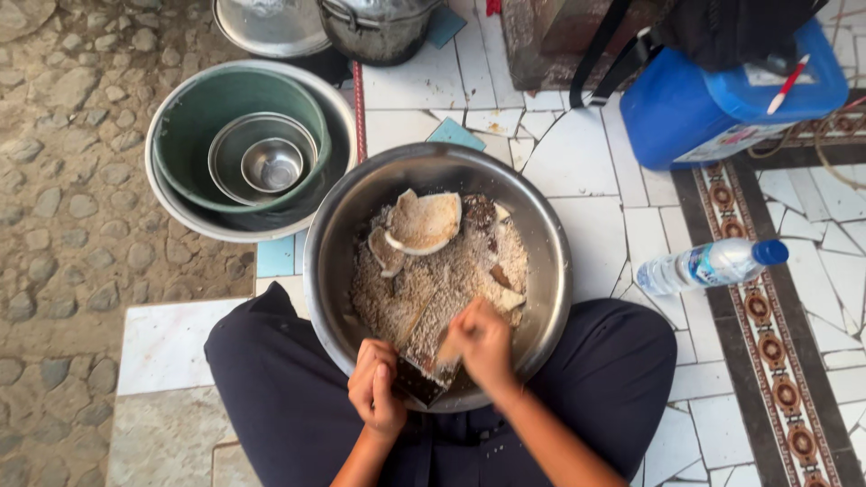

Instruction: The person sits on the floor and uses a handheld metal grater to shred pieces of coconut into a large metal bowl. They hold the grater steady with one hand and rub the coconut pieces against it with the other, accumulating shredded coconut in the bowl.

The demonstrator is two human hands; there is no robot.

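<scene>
your right hand (pixel 484 344) is curled shut around a small piece of coconut (pixel 448 350), pressing it down on the grater (pixel 431 353), a flat dark board that slopes up out of the big steel bowl (pixel 336 236) and leans on the near rim. your left hand (pixel 375 386) is a closed fist on the lower end of that grater, right at the bowl's near edge, thumb on top. the two hands sit close, with only the board's width between them.

inside the bowl, grated coconut (pixel 388 289) covers most of the floor, and several broken coconut pieces (pixel 424 222) lie toward the far side, the largest one cupped and pale. the steel wall stays bare all round above the heap.

the bowl rests between your crossed legs (pixel 271 379), in dark trousers, touching both knees. past the far rim, to your left, a stack of nested bowls (pixel 262 162) sits just beside it, nearly rim to rim. on your right a plastic water bottle (pixel 713 264) lies on its side on the tiled floor (pixel 595 180), with bare tile between it and the bowl. farther off on that side stands a blue jerrycan (pixel 695 108). a steel pot (pixel 374 27) and a lid (pixel 271 25) stand at the far edge. to your left, cobbled ground (pixel 72 180) starts where the tiles end.
</scene>
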